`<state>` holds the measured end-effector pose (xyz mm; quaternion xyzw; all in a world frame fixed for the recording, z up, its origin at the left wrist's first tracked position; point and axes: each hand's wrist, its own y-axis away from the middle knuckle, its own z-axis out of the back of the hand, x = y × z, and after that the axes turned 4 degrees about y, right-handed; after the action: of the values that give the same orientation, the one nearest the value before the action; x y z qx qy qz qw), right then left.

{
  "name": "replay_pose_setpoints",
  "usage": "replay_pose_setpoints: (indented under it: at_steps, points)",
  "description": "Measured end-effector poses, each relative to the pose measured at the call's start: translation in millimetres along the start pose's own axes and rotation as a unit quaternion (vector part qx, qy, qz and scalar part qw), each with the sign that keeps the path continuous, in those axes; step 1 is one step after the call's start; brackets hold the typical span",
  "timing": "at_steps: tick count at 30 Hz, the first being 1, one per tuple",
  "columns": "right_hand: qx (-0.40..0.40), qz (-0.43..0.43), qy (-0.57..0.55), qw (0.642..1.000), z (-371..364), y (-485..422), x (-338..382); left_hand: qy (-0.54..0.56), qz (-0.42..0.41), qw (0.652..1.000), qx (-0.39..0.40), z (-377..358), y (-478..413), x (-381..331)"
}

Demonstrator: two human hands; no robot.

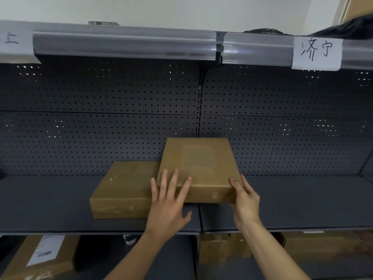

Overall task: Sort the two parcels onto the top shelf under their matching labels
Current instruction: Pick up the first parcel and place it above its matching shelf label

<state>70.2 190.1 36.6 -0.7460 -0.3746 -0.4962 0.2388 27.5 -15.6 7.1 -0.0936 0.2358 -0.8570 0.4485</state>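
Note:
Two flat brown cardboard parcels lie on the dark middle shelf (50, 201). The right parcel (198, 164) is tilted, with its near end raised and resting partly over the left parcel (123, 184). My left hand (168, 201) lies spread on its near left corner and front edge. My right hand (245, 197) grips its near right corner. The top shelf's front rail (125, 44) carries a paper label (316, 53) at the right and a partly cut-off label (14, 42) at the far left.
Black bags (343, 27) sit on the top shelf above the right label. A perforated dark back panel (101, 118) closes the shelf. Below, the lower shelf holds a labelled box (40, 257) at left and cardboard boxes (224, 249) at right.

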Motion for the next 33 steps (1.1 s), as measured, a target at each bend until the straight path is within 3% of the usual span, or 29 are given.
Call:
replay_pose_setpoints:
  at_steps: [3,11,14,17,19,21,24,26,28,33]
  points:
    - [0.022,0.004,0.008,1.000,-11,14,4,-0.048,0.015,0.999,0.016,6,-3,-11]
    - [0.046,0.009,0.047,0.998,-16,32,9,-0.068,0.044,0.996,-0.029,12,1,0]
    - [0.060,0.035,0.091,0.993,-14,38,9,-0.019,0.082,0.994,-0.064,16,3,5]
    - [0.069,0.038,0.100,0.992,-11,43,7,0.128,0.185,0.967,-0.118,21,2,8]
    - [0.085,0.015,0.101,0.991,-9,41,0,0.295,0.251,0.905,-0.175,27,1,6]
    - [0.103,-0.019,0.113,0.988,-11,40,-8,0.490,0.284,0.797,-0.212,34,2,3]
    - [0.132,-0.077,0.130,0.980,-19,39,-22,0.685,0.321,0.627,-0.184,39,7,-1]
    - [0.175,-0.099,0.130,0.971,-25,42,-28,0.750,0.334,0.551,-0.149,35,11,-3]
    - [0.210,-0.112,0.113,0.965,-32,47,-32,0.790,0.331,0.503,-0.115,34,17,-5]
    - [0.235,-0.116,0.037,0.964,-37,59,-37,0.825,0.312,0.463,-0.093,35,28,-15]
